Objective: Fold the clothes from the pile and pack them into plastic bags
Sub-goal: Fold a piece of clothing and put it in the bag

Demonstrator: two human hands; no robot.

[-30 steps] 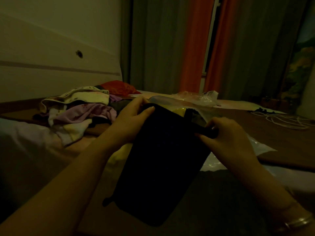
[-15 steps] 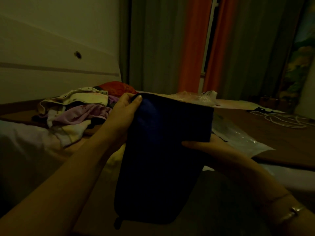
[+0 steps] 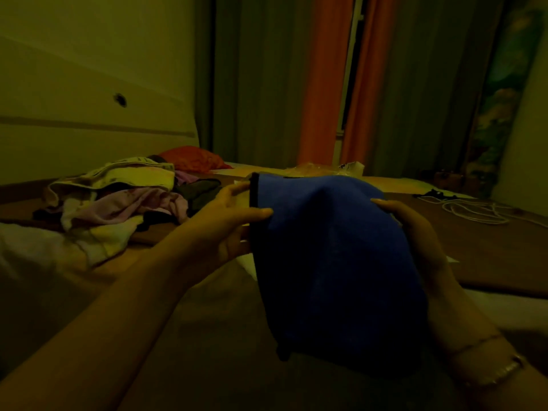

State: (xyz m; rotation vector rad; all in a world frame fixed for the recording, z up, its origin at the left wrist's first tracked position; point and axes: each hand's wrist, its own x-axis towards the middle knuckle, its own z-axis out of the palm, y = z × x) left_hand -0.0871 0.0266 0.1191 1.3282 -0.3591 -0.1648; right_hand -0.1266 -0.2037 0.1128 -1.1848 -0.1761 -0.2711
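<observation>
the left hand [image 3: 225, 223] pinches the left edge of a blue cloth [image 3: 332, 262], thumb laid across its front and the other fingers out of sight behind the dark trimmed hem. the right hand [image 3: 415, 241] grips the cloth's right side, thumb on the front near the top and the rest of the fingers wrapped behind, hidden by the fabric. a thin bracelet [image 3: 501, 369] sits on the right wrist. the cloth is folded and held up off the surface between the two hands, its top rounded, its lower end hanging down towards the camera.

just behind the cloth's top edge a crumpled clear plastic bag [image 3: 326, 169] lies on the brown surface [image 3: 474, 256]; more clear plastic shows as a pale edge below the right hand, but the light is too dim to make out where it ends. to the left of the left hand, near but apart, is the pile [image 3: 118, 203] of clothes: pale yellow, lilac and dark pieces heaped loosely. behind the pile rests a red item [image 3: 192, 158], against the pale wall [image 3: 89, 84]. a white cord [image 3: 474, 210] lies coiled on the surface far to the right. grey and orange curtains [image 3: 323, 78] hang at the back of the room. a white sheet [image 3: 23, 250] covers the near left corner.
</observation>
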